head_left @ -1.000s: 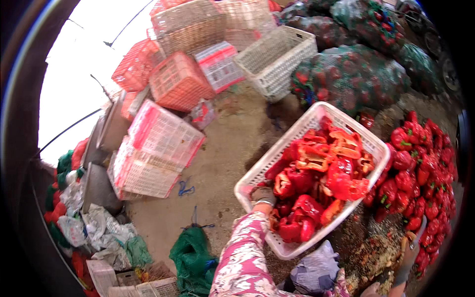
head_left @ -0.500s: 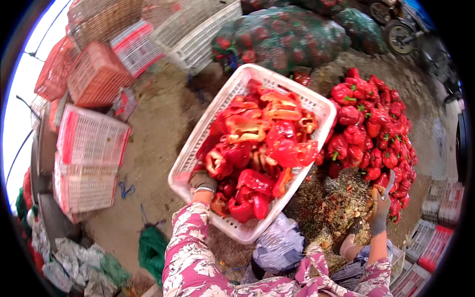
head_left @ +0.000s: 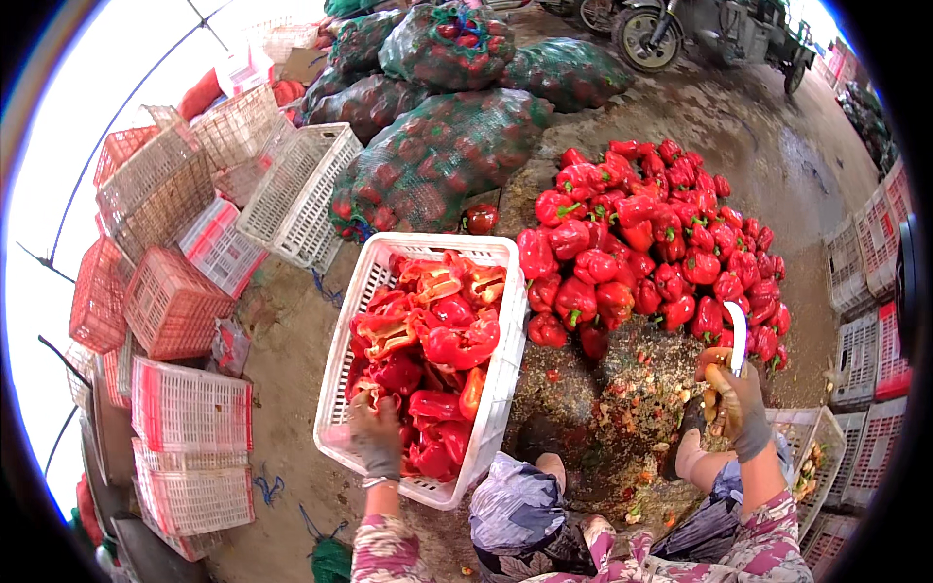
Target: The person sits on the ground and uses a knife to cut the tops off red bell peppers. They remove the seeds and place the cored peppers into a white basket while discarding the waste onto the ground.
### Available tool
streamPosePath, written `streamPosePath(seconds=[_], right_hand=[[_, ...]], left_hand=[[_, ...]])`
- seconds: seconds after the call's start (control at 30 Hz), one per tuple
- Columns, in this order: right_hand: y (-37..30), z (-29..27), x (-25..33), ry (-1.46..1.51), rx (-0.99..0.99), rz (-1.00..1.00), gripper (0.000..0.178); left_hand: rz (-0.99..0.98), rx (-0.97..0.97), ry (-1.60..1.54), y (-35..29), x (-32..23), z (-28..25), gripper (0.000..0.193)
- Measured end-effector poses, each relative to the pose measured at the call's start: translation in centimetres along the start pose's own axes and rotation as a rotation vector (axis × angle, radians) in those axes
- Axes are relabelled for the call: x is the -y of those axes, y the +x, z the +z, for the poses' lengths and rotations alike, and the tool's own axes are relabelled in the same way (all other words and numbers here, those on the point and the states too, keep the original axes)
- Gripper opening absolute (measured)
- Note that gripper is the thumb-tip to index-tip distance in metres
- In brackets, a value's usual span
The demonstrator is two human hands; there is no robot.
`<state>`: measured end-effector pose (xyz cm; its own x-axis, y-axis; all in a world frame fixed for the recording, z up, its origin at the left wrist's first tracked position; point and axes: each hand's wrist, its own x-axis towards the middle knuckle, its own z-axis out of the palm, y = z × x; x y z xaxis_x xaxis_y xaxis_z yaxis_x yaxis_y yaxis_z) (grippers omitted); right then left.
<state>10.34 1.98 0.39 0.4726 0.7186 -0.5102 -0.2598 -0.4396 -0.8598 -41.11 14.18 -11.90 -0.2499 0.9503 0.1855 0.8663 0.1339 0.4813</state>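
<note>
In the middle of the frame, left of centre, stands a white crate (head_left: 502, 389) of cut red pepper pieces (head_left: 428, 330). The left grip (head_left: 377, 432), gloved, lies in its lower left corner on the pieces; whether the fingers close on one cannot be told. At the lower right, the right grip (head_left: 737, 398), also gloved, is closed around a curved knife (head_left: 739, 335), its pale blade pointing up. A heap of whole red peppers (head_left: 661, 253) spreads right of centre beside the crate, below green net sacks (head_left: 437, 155) at the top. Pink-edged crates (head_left: 194, 408) stand at the left; on the stacked crates (head_left: 855, 355) along the right edge, any lettering is too small to read.
</note>
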Motion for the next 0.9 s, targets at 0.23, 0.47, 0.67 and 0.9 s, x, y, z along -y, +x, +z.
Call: streamPosePath(seconds=[0.23,0.47,0.67,0.9], right_hand=[[-2.3,-0.5,1.2,0.053,0.034,0.045,0.03],[1.1,-2.5,-0.1,-0.068,-0.078,-0.106,0.029],[6.3,-0.2,2.3,0.029,-0.047,-0.05,0.024],[11.8,4.1,3.6,0.029,-0.121,0.084,0.024]], left_hand=[[0.533,0.228,0.192,5.2,-13.8,9.0,0.095],[0.466,0.328,0.47,14.4,-19.5,14.9,0.067],[0.438,0.608,0.511,12.3,-19.9,13.5,0.06],[0.318,0.523,0.63,12.6,-19.6,19.9,0.037]])
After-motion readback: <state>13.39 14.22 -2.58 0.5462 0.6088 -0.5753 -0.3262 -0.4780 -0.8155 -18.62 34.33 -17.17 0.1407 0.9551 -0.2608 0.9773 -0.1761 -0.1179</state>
